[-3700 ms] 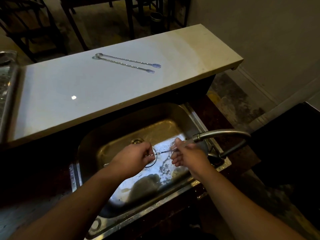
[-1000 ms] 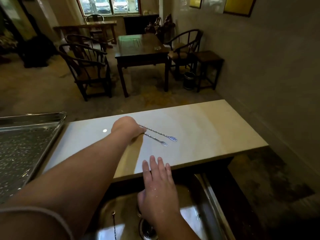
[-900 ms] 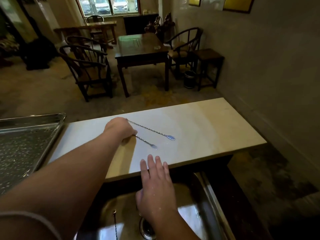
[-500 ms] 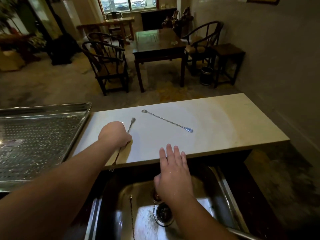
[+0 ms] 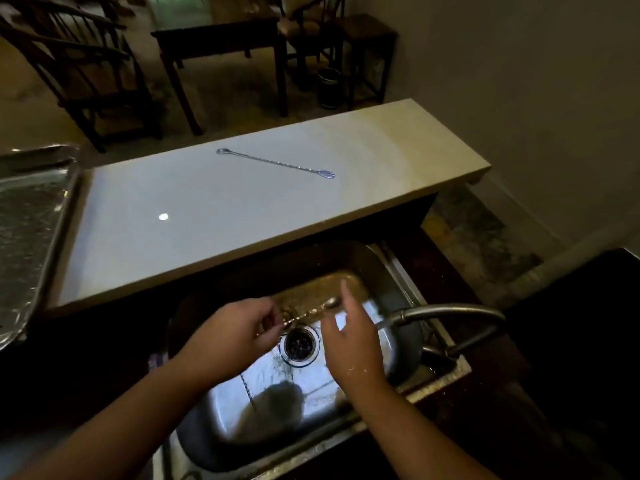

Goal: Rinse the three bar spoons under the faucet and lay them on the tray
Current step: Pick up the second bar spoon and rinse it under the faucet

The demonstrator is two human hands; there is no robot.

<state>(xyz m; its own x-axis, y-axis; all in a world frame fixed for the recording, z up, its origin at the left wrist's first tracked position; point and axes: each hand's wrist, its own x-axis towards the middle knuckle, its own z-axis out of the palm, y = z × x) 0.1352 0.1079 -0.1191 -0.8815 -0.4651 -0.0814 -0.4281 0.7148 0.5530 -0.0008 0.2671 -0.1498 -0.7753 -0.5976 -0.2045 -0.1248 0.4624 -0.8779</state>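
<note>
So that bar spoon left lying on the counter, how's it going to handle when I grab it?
The bar spoon looks like thin twisted metal, so probably stiff and light. It lies flat on the smooth counter, so it may slide or roll before your fingers get under it.

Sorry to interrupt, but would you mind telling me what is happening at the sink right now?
A person is holding a twisted metal bar spoon over the stainless steel sink in the left hand, near the grey curved faucet. The right hand is open beside it. Another spoon lies on the pale stone counter, and a third spoon lies in the basin. The perforated metal tray sits at the left.
</note>
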